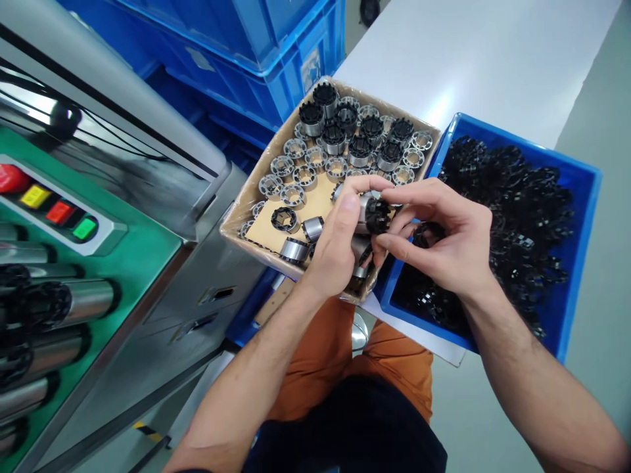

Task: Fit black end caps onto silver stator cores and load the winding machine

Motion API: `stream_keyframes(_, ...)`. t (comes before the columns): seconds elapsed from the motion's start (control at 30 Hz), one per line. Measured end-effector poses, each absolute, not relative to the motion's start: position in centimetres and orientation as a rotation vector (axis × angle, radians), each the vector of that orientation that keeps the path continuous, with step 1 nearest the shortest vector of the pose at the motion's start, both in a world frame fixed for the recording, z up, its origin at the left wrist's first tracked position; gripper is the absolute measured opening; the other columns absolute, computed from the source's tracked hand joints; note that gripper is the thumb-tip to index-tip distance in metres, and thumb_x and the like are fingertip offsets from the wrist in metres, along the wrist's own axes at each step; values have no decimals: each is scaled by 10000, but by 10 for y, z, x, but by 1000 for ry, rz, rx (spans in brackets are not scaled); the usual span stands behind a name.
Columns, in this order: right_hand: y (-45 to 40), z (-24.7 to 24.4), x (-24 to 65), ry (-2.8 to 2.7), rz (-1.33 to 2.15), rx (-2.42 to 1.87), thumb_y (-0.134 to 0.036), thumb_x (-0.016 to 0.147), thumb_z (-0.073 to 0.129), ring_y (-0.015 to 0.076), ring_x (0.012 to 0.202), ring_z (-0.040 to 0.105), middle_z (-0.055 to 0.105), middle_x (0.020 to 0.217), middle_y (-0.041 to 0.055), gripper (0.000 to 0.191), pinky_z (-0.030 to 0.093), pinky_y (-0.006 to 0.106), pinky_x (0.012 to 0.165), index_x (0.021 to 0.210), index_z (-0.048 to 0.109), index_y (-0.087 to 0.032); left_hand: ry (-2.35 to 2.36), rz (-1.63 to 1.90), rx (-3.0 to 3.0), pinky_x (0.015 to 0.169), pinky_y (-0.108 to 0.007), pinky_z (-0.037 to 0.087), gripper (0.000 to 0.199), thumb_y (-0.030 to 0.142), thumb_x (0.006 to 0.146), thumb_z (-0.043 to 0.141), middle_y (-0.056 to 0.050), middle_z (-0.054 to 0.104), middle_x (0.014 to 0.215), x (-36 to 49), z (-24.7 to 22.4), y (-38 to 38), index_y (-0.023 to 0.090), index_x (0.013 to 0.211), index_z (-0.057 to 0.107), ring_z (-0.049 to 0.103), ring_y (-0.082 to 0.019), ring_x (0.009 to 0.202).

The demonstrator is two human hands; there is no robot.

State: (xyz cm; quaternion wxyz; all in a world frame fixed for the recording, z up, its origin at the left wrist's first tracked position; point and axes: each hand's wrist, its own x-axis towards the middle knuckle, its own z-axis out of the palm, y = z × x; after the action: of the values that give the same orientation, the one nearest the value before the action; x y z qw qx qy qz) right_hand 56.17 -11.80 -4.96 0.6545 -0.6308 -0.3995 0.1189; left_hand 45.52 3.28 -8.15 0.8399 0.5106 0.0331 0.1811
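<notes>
My left hand [338,246] is closed around a silver metal stator core [363,213] above the cardboard box [236,223]. A black toothed plastic end cap [378,215] sits at the core's right end, and the fingers of my right hand [448,240] pinch it. Another black plastic piece [428,234] shows within my right palm. Below, the box holds several bare metal cores [294,196] and several cores with black caps [359,151]. A few more cores [294,250] lie on their sides near my left wrist.
A blue bin [582,243] full of black plastic pieces [517,217] stands right of the box on a white table [473,59]. Blue crates [276,92] are stacked behind. At left, a green-topped machine [142,243] carries colored buttons [59,210] and metal cylinders [89,299].
</notes>
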Motion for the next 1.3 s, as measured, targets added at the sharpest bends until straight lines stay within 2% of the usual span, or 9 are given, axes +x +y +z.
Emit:
stream_keyframes(0.17, -122, -53, 570, -1016, 174, -1423, -207, 973, 1090, 168, 825, 860, 929, 1360, 46, 474, 795, 343, 733, 1403, 999, -382, 21, 398, 1130, 496, -240, 515, 614, 815, 1315, 521, 26, 735, 777, 456, -90, 35, 287, 1501, 774, 727, -161, 548)
stream_keyframes(0.4, -124, -51, 572, -1089, 88, -1474, -192, 959, 1100, 148, 753, 793, 955, 1381, 29, 539, 753, 335, 643, 1435, 996, -423, 60, 320, 1117, 463, -238, 490, 683, 897, 1237, 620, 3, 668, 767, 455, -91, 35, 285, 1462, 825, 704, -186, 587)
stream_keyframes(0.57, -124, -46, 571, -1146, 35, -1504, -175, 992, 1069, 235, 1005, 908, 975, 1377, 35, 490, 740, 318, 644, 1411, 1007, -421, 120, 282, 1173, 519, -276, 547, 716, 924, 1248, 543, -18, 717, 842, 452, -96, 36, 281, 1384, 827, 675, -176, 585)
stream_keyframes(0.73, -124, -44, 572, -1160, 33, -1585, -290, 1013, 1083, 187, 802, 827, 974, 1349, 28, 444, 716, 324, 616, 1424, 1002, -439, 155, 282, 1140, 527, -281, 535, 698, 914, 1258, 527, -26, 706, 857, 452, -96, 34, 284, 1373, 802, 695, -195, 629)
stream_keyframes(0.83, -126, -45, 574, -1150, 65, -1568, -245, 997, 1090, 198, 867, 853, 973, 1369, 30, 476, 719, 325, 653, 1425, 1001, -434, 169, 292, 1097, 504, -272, 515, 655, 904, 1230, 623, -13, 688, 826, 453, -94, 35, 285, 1363, 787, 694, -196, 625)
stream_keyframes(0.93, -128, -46, 575, -1149, 77, -1577, -232, 977, 1102, 231, 963, 886, 971, 1386, 35, 476, 729, 346, 681, 1399, 1009, -432, 115, 280, 1127, 499, -264, 497, 654, 900, 1236, 614, -4, 701, 798, 453, -92, 37, 285, 1393, 773, 661, -182, 595)
stream_keyframes(1.13, -129, -46, 574, -1105, 134, -1603, -319, 978, 1125, 222, 836, 811, 963, 1317, 56, 424, 767, 456, 807, 1375, 1016, -419, 51, 273, 1202, 523, -280, 496, 669, 867, 1287, 514, 10, 708, 767, 451, -88, 40, 295, 1584, 692, 649, -176, 572)
stream_keyframes(1.23, -130, -45, 573, -1037, 168, -1613, -288, 930, 1156, 177, 780, 749, 935, 1264, 35, 472, 738, 420, 802, 1356, 1018, -441, 54, 267, 1203, 525, -283, 513, 718, 882, 1266, 564, -13, 791, 872, 453, -85, 40, 289, 1648, 698, 720, -178, 613)
stream_keyframes(1.3, -130, -49, 579, -901, 193, -1586, -241, 900, 1157, 142, 715, 678, 877, 1147, 18, 560, 693, 361, 719, 1397, 1007, -449, 50, 260, 1184, 522, -271, 522, 768, 944, 1192, 661, -52, 867, 1007, 455, -84, 40, 260, 1527, 768, 799, -186, 677)
